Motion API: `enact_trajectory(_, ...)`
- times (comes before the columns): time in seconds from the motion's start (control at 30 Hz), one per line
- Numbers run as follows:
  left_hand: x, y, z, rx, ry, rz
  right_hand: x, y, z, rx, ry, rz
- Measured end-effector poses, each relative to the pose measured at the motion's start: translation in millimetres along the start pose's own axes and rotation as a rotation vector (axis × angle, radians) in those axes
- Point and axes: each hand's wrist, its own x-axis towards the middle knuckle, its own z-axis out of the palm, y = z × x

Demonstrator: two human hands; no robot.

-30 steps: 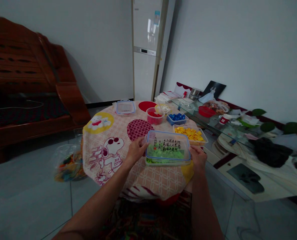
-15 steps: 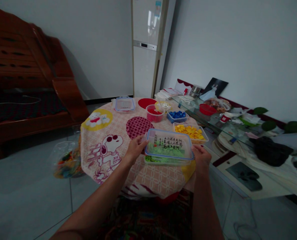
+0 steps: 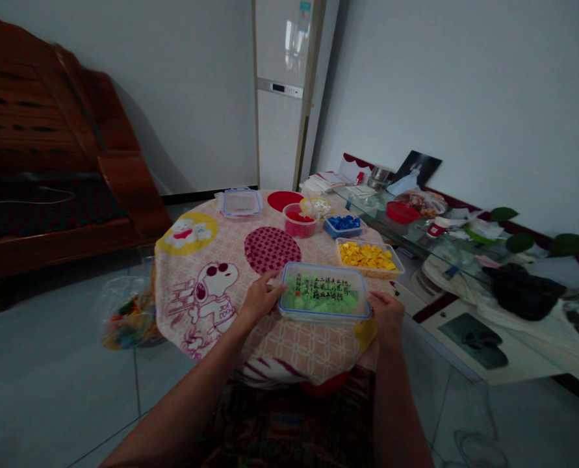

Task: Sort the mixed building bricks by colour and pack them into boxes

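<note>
A clear lid (image 3: 324, 279) with a blue rim and dark lettering lies over a plastic container (image 3: 325, 318) of green pieces, near the front of the round table. My left hand (image 3: 261, 296) grips the lid's left end, fingers closed on its edge. At the opposite end, my right hand (image 3: 385, 311) has its thumb and fingers closed on the lid's right edge. The green pieces show blurred through the lid. Whether its clips are fastened, I cannot tell.
Behind stand containers of yellow pieces (image 3: 367, 256), blue pieces (image 3: 344, 224) and red pieces (image 3: 300, 222). A blue-rimmed closed box (image 3: 240, 203) sits at the back left. A cluttered glass table (image 3: 457, 260) adjoins on the right. A bag of coloured pieces (image 3: 128, 318) rests at floor level, left.
The lid has come down from a raised, tilted position above the green pieces and now lies over their container. Both hands have lowered with it.
</note>
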Motion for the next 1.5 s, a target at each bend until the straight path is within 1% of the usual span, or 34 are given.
enact_trajectory(0.1,0.3,-5.9,-0.5,0.042,0.016,0.011,2.2,-0.2,0.1,-0.011,0.001,0.010)
enact_trajectory(0.17,1.8,-6.0,-1.0,0.098,0.049,0.041,2.6,-1.7,-0.5,-0.026,-0.004,0.006)
enact_trajectory(0.3,14.3,4.2,-1.0,0.190,0.189,0.194,3.5,-6.5,-1.0,-0.060,-0.050,-0.024)
enact_trajectory(0.37,25.4,11.7,0.6,0.207,0.202,0.243,6.7,-8.8,1.0,-0.089,-0.063,-0.039)
enact_trajectory(0.47,42.6,17.7,5.7,0.197,0.154,0.207,17.7,-8.9,8.0,-0.116,-0.064,-0.051)
enact_trajectory(0.57,53.2,11.7,12.4,0.083,0.120,0.136,33.4,-3.0,16.5,-0.111,-0.085,-0.037)
enact_trajectory(0.67,55.2,0.7,17.6,-0.114,0.109,0.064,47.4,6.5,22.6,-0.087,-0.113,-0.019)
enact_trajectory(0.73,53.7,-3.8,19.6,-0.227,0.091,0.019,53.4,12.3,25.1,-0.075,-0.107,-0.011)
enact_trajectory(0.83,51.9,-5.0,21.5,-0.341,0.074,-0.031,58.2,17.6,27.7,-0.062,-0.074,0.020)
enact_trajectory(0.9,52.7,-5.1,23.0,-0.375,0.092,-0.042,60.2,18.7,29.0,-0.075,-0.061,0.011)
enact_trajectory(1.03,56.3,-9.7,27.3,-0.404,0.119,-0.035,62.1,16.6,30.2,-0.164,-0.061,-0.064)
enact_trajectory(1.17,56.2,-15.6,31.8,-0.399,0.156,-0.012,57.5,11.7,28.8,-0.295,-0.059,-0.207)
enact_trajectory(1.23,54.4,-16.8,32.9,-0.380,0.171,0.014,54.0,9.8,27.4,-0.314,-0.076,-0.255)
enact_trajectory(1.5,47.3,-13.4,34.4,-0.194,0.198,0.091,51.1,3.6,25.3,-0.293,-0.105,-0.265)
